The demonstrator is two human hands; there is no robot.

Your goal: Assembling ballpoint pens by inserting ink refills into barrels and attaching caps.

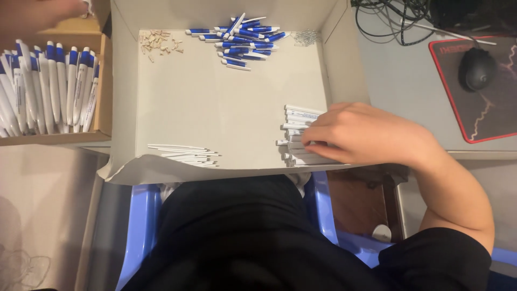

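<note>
White pen barrels [297, 121], one stack: we find them at the right edge of the shallow cardboard tray [226, 97], lying flat with their long axes running left to right, blunt ends pointing toward the tray's middle. Our right hand [366, 134] lies over the stack's right half, so the far ends of the barrels are hidden. The fingers [318, 137] are curled down onto the pile, tips touching the barrels; we cannot tell whether any single barrel is actually gripped.

Thin white refill tubes [186, 154], small bundle: near the tray's front left, axes also left to right, lying close together.

Blue-and-white pen parts [245, 39], loose heap: at the tray's far edge, pointing many ways, mostly slanted.

Small pale pieces [159, 43], scattered: far left corner of the tray; too small for us to make out their shape.

Small metal springs [306, 36], a tangled cluster: far right corner, just beside the blue heap.

Assembled blue-and-white pens [51, 89], one row: in a wooden box [103, 81] left of the tray, standing side by side with blue ends away from us; the row is cut off at the left edge of the view.

Left hand [37, 12]: blurred at the top left corner above the wooden box, mostly out of view; we cannot tell how its fingers stand.

Black computer mouse [476, 69] on a red-edged mat [474, 97], with dark cables [393, 16] behind: on the desk to the right, well apart from the tray.

Blue plastic stool [142, 221]: under our lap, partly covered by dark clothing.
</note>
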